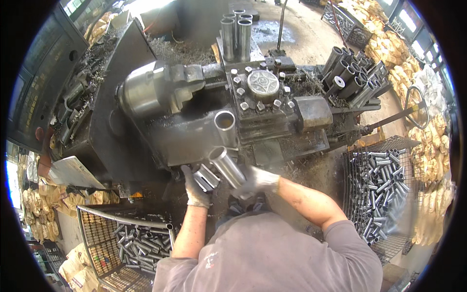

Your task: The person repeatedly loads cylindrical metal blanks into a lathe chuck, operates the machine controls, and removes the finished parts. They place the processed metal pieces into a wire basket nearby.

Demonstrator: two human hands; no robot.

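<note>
Metal tube [227, 167]: tilted, lower end gripped by R hand [255, 182], in front of lathe [262, 86]. L hand [195, 189] grips short grooved metal pc. [206, 178] alongside. Tube prob. rigid, mod. heavy, poss. slick w/ oil; grasp approx. mid-body, clear of rim.

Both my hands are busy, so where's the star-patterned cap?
In the head view, the cap sits above centre, ringed by bolts, beyond your right hand.

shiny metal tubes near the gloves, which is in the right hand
The long, smooth silver metal tube, its lower end in the grey-gloved right hand. The grey-gloved left hand holds a shorter silver metal piece; another tube is beyond both.
</note>
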